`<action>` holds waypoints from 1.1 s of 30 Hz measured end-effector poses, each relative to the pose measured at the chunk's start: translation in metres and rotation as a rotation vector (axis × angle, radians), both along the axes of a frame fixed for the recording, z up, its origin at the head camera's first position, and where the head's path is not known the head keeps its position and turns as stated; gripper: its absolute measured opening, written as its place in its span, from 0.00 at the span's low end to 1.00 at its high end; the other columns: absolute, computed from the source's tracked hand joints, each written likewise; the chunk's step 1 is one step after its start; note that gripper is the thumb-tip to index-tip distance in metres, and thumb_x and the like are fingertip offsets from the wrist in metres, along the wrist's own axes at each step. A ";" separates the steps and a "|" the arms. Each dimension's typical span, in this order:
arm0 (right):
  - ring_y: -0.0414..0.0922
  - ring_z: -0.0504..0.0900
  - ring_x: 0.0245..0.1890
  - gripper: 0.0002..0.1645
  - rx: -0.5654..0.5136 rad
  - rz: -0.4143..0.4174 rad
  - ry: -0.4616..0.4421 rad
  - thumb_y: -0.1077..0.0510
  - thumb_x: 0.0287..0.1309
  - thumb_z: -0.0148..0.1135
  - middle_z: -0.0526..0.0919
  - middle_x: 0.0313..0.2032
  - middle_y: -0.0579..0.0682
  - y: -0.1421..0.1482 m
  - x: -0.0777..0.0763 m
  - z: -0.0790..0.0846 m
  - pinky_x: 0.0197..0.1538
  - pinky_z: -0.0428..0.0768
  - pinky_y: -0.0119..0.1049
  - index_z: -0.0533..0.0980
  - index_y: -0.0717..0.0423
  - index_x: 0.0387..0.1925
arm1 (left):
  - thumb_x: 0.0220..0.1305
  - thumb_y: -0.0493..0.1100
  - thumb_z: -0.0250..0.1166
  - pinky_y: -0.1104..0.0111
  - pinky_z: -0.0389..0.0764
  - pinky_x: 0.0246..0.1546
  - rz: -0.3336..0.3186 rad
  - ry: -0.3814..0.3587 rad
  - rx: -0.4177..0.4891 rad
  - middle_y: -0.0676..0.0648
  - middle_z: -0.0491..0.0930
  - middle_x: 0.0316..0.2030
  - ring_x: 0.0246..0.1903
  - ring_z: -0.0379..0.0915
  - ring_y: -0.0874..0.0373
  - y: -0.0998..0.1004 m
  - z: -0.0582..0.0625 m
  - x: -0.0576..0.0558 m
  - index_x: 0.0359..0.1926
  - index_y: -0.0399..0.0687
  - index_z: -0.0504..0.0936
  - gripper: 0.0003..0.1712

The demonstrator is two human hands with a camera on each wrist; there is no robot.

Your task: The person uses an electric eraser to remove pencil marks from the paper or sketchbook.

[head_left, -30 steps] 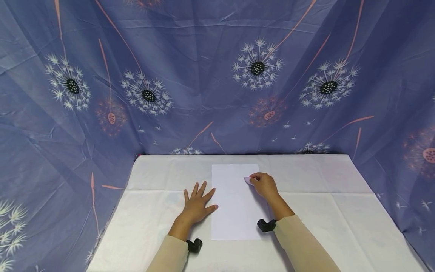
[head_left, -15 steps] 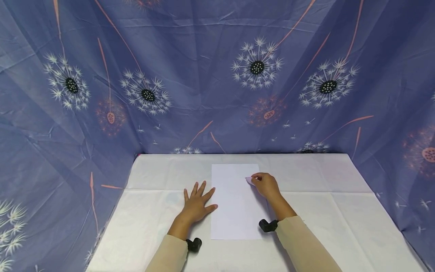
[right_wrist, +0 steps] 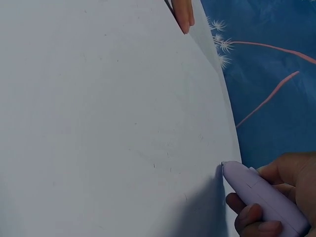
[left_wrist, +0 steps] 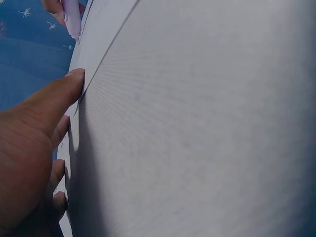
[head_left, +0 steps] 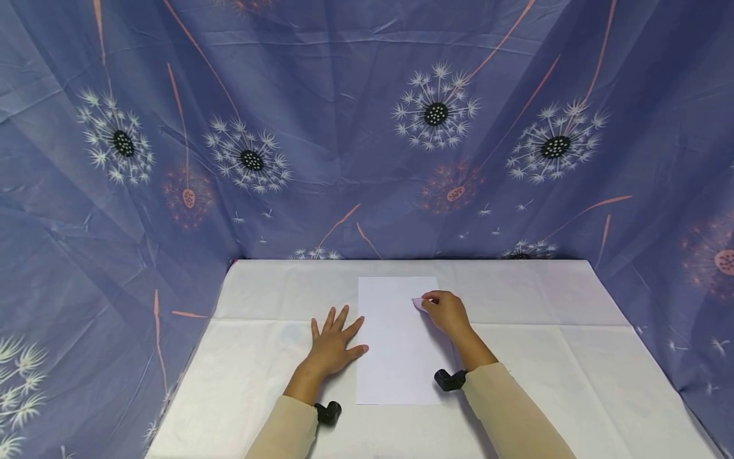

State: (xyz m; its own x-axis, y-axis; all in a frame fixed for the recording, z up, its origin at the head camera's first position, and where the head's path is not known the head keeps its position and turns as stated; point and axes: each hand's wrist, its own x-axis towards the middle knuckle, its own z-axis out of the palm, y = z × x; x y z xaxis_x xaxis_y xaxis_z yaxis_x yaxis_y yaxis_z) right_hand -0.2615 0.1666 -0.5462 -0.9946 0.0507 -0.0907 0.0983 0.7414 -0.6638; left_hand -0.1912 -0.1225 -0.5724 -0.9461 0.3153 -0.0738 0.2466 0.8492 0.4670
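Observation:
A white sheet of paper (head_left: 395, 357) lies on the white-covered table. My left hand (head_left: 331, 349) rests spread at its left edge, thumb and index fingertips at the sheet's border, the other fingers on the cloth. My right hand (head_left: 449, 314) grips a chunky lavender pen-shaped tool (right_wrist: 264, 197) with a narrow tip; its exact kind is unclear. That tip points left and meets the paper near its upper right part. In the right wrist view, a few tiny dark marks (right_wrist: 154, 166) show on the sheet. The left wrist view shows my left thumb (left_wrist: 61, 94) by the paper's edge.
White cloth (head_left: 533, 382) covers the table around the paper. A blue dandelion-print curtain (head_left: 344, 127) hangs behind and along both sides. Black wrist devices (head_left: 450, 380) sit on both forearms.
My right hand shifts slightly right with the lavender tool, then back left to about where it was. The left hand stays in place, and the sheet stays put.

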 end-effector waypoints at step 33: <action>0.56 0.83 0.50 0.16 0.003 0.019 -0.006 0.53 0.66 0.61 0.87 0.47 0.59 -0.008 0.000 0.003 0.55 0.78 0.53 0.86 0.54 0.50 | 0.67 0.66 0.61 0.27 0.33 0.70 0.003 0.020 -0.001 0.42 0.48 0.81 0.80 0.36 0.36 -0.001 -0.002 0.001 0.75 0.62 0.67 0.39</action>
